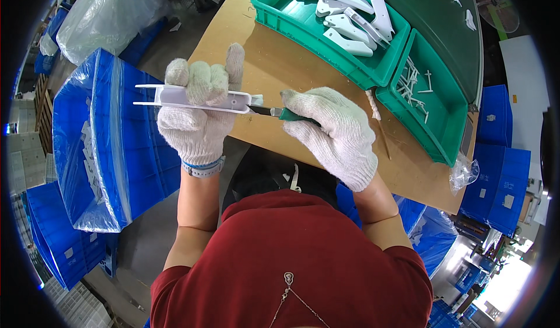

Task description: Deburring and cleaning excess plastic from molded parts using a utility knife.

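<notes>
A long white plastic part, channel-shaped with two prongs at its left end, lies across my left hand. My gloved left fingers are curled over it, and one finger points up and away. My right hand, also in a white knit glove, is closed round a green-handled tool. The tool's narrow dark metal end meets the right end of the white part. Whether that end is a blade or jaws is too small to tell. Both hands are raised over the near side of the table.
On the tan table stands a green bin of white handle-shaped parts. Beside it a second green bin holds thin white pieces. A large blue box lined with clear plastic is at my left. A clear plastic bag hangs at the table's right edge.
</notes>
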Demonstrator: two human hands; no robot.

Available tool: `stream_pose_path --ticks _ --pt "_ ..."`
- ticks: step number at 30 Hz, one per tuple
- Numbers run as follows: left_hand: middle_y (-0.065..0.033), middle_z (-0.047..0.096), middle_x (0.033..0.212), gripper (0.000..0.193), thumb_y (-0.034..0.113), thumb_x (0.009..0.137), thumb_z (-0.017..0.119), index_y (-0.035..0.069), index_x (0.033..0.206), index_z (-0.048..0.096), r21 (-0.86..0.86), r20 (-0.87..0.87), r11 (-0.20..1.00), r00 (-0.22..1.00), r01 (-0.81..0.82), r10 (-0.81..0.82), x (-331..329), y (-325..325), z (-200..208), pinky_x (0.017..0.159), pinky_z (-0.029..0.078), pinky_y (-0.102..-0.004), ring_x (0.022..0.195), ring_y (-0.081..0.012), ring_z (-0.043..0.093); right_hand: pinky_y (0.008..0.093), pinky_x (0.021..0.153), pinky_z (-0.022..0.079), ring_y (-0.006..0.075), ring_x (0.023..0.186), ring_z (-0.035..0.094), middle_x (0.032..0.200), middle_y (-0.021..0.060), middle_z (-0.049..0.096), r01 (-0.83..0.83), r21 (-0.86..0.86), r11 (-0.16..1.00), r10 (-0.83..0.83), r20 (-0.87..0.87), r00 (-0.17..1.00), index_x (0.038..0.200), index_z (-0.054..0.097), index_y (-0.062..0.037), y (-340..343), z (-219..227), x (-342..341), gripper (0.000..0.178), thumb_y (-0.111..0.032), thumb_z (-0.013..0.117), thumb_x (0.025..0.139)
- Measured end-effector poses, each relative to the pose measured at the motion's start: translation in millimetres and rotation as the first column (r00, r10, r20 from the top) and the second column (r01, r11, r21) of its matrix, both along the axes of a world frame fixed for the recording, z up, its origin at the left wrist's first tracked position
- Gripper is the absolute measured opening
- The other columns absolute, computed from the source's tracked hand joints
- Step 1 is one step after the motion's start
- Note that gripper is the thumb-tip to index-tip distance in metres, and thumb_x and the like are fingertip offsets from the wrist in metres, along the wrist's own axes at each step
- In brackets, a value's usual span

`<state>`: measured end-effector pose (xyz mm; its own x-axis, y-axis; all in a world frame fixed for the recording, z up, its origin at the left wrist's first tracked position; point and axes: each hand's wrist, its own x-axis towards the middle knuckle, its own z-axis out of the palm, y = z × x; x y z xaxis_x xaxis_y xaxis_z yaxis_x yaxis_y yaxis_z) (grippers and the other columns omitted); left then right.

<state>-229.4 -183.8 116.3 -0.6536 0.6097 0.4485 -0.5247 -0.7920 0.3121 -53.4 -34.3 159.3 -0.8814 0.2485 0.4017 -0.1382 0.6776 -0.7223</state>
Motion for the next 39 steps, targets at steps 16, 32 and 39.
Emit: stream_pose_path --ticks 16,32,39 --pt "-0.0215 0.053 0.137 0.068 0.009 0.095 0.069 -0.005 0.151 0.031 -0.248 0.094 0.968 0.996 0.024 -0.001 11 -10 11 0.118 0.043 -0.0534 0.131 -0.0384 0.056 0.0365 0.079 0.056 0.0279 0.089 0.072 0.101 0.0141 0.074 0.118 0.005 0.993 -0.115 -0.184 0.976 0.114 0.071 0.0007 24 -4 3 0.038 -0.004 0.083 0.078" --pt "-0.0174 0.065 0.118 0.038 0.025 0.105 0.061 -0.002 0.128 0.048 -0.429 0.315 0.896 0.949 0.115 0.028 19 6 -3 0.096 0.063 -0.0415 0.112 -0.0305 0.071 0.0389 0.068 0.055 0.0305 0.078 0.068 0.091 0.0099 0.07 0.103 0.253 0.962 -0.021 -0.306 0.952 0.11 0.073 -0.0076 18 -3 -10 0.04 -0.017 0.087 0.073" --pt "-0.0178 0.065 0.119 0.039 0.025 0.105 0.061 -0.003 0.129 0.047 -0.369 0.377 0.921 0.926 0.126 0.024 20 4 -1 0.095 0.063 -0.0427 0.112 -0.0311 0.07 0.0378 0.071 0.056 0.03 0.08 0.071 0.092 0.0123 0.074 0.098 0.255 0.962 -0.032 -0.249 0.968 0.109 0.076 -0.004 15 2 -9 0.043 -0.012 0.089 0.069"
